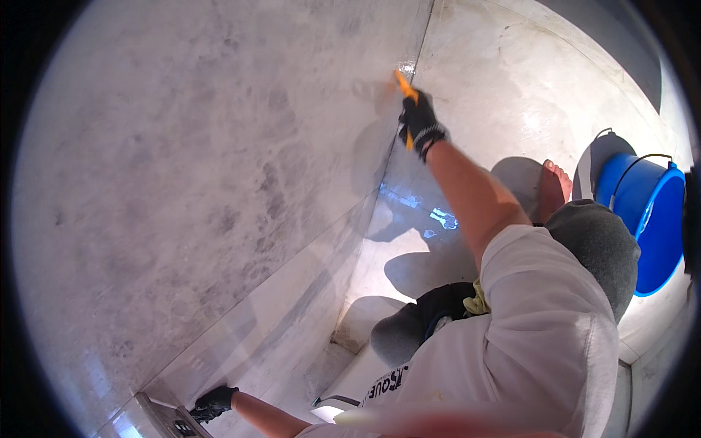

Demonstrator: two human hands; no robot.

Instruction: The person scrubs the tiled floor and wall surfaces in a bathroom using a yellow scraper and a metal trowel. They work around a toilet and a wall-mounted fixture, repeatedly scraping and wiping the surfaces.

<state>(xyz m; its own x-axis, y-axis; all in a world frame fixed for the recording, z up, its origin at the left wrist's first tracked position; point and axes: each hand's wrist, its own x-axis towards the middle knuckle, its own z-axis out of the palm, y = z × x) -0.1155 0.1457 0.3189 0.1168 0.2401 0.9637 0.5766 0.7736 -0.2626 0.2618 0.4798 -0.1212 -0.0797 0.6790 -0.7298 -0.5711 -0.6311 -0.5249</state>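
Note:
My right hand [420,116], in a black glove, is closed around an orange-yellow handled tool [406,87]. The tool's upper end meets the marble-look wall [263,137] close to the corner seam, where a wet patch shines. Far off at the lower left, my left hand [215,404], also black-gloved, touches the edge of a metal-coloured panel or frame [164,416]; its fingers are partly hidden, and whether it grips the edge is unclear.
A blue bucket [630,186] with a black handle stands at the right, near my bare foot [554,186]. Wet, shiny spots [443,219] lie on the pale stone-look surface below my right forearm. A yellowish cloth [476,301] hangs at my waist.

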